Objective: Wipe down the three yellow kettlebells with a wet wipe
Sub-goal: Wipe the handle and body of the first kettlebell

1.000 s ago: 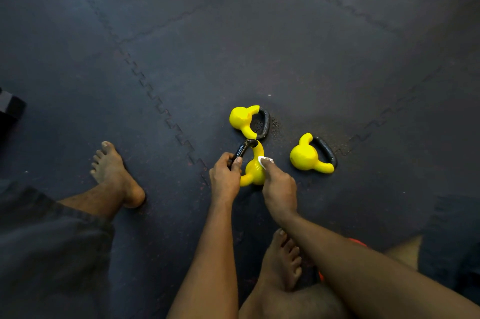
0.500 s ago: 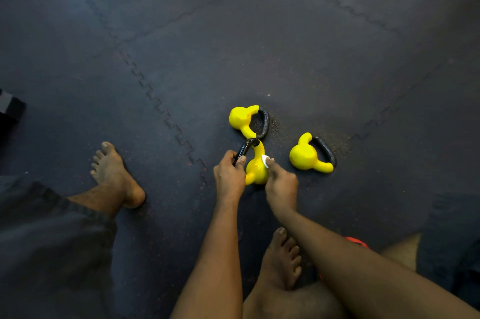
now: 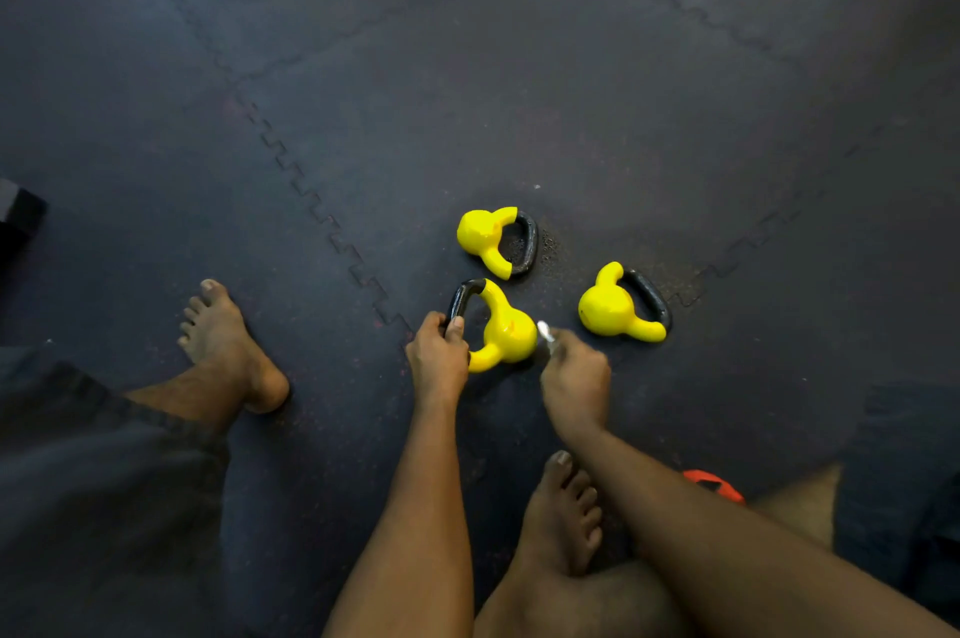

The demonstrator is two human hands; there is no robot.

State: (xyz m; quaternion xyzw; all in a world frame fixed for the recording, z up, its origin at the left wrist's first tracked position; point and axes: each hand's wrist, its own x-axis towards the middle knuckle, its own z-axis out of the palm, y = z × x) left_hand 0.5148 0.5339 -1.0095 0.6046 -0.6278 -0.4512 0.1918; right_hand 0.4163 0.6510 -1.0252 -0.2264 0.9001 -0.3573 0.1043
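Observation:
Three small yellow kettlebells with black handles lie on the dark floor mat. The nearest kettlebell [image 3: 509, 333] is held by my left hand [image 3: 439, 359], whose fingers grip its black handle. My right hand [image 3: 574, 380] sits just right of that kettlebell and pinches a small white wet wipe [image 3: 544, 332] at its fingertips, close to the yellow body. A second kettlebell [image 3: 483, 235] lies on its side further away. The third kettlebell [image 3: 610, 307] lies to the right, apart from my hands.
Interlocking dark foam mats [image 3: 322, 216] cover the floor. My bare left foot [image 3: 228, 346] rests at the left, my right foot [image 3: 566, 513] under my right arm. An orange object [image 3: 711, 484] peeks out behind my right forearm. A dark block [image 3: 18, 214] sits at the left edge.
My right hand with the wipe has slid off the top of the near kettlebell to its right side. The left hand has kept its grip on the handle.

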